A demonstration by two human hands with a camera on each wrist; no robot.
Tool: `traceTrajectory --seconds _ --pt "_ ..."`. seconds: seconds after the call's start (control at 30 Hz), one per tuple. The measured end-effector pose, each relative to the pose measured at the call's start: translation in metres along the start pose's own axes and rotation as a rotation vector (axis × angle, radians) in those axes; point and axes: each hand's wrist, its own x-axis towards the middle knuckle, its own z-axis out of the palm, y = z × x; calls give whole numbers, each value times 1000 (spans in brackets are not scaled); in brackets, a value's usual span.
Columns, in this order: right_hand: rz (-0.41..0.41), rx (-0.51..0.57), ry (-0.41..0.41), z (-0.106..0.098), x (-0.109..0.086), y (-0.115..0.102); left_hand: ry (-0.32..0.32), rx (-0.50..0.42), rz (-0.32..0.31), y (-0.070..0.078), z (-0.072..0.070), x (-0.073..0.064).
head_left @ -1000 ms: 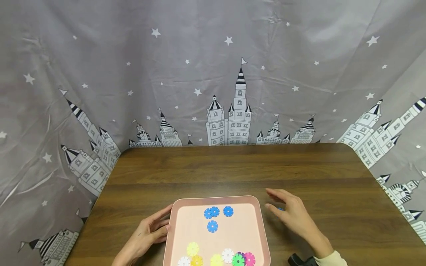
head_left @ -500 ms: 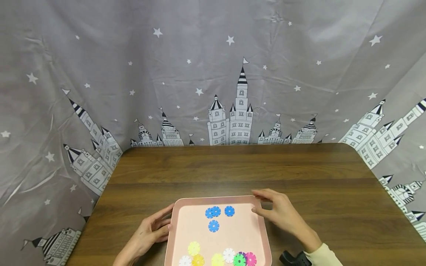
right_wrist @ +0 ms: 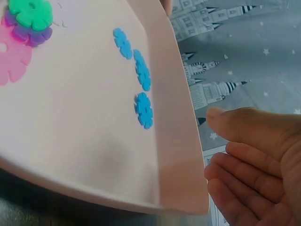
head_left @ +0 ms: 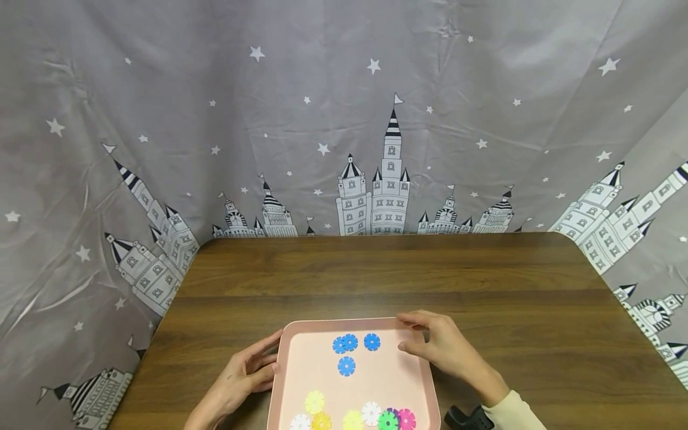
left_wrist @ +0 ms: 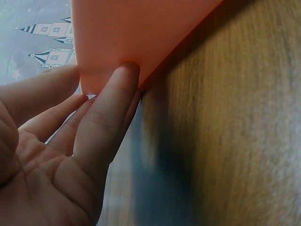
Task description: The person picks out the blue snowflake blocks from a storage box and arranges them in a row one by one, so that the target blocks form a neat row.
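Note:
A pink tray [head_left: 376, 379] lies at the table's near side with small notched plastic discs in it. Against its left outer wall [left_wrist: 117, 33] rests my left hand [head_left: 239, 373], thumb on the wall and other fingers towards the far corner. My right hand [head_left: 443, 346] is over the far right corner, fingers loosely bent. In the right wrist view no disc shows in this hand [right_wrist: 256, 160]; whether it touches the rim is unclear. Several blue discs [head_left: 346, 366] lie near the tray's far side, two overlapping. A green disc [head_left: 388, 420] partly covers a purple one.
Yellow [head_left: 315, 402], orange [head_left: 321, 421], white [head_left: 371, 413] and pink discs [head_left: 407, 419] lie along the tray's near part. Brown wood-grain table [head_left: 376, 272] surrounds it. Behind hangs a grey curtain [head_left: 322, 71] with castles and stars. A black strap [head_left: 469, 418] is at my right wrist.
My right hand has moved left from beside the tray to over its far right corner. A bit of blue seen by that hand earlier no longer shows. The left hand stays put.

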Motion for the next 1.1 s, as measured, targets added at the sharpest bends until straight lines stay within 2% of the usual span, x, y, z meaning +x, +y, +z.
traceTrajectory --seconds 0.4,0.7,1.1 --pt "-22 11 -10 8 7 -3 -20 -28 -22 1 -1 0" --pt "-32 12 -60 15 12 -7 -48 -32 28 0 -2 0" --pt "-12 -18 -101 24 15 -10 -44 -26 26 1 -2 0"
